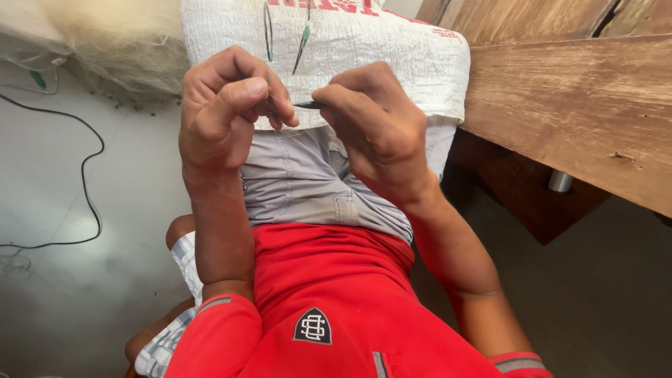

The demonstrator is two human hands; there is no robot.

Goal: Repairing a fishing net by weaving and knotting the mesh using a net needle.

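My left hand (227, 115) is curled into a loose fist above my lap, its thumb and fingers pinched together on something too thin to make out. My right hand (378, 126) pinches a slim dark needle-like tool (308, 105) whose tip points left toward the left fingertips. Both hands hover over a white woven sack (420, 63) draped on my knees. Two thin green strands (302, 38) lie on the sack just behind the hands.
A heap of pale fine netting (112, 42) lies at the top left on the grey floor. A black cable (87, 175) loops along the left. A wooden bench or table (581, 105) runs along the right side.
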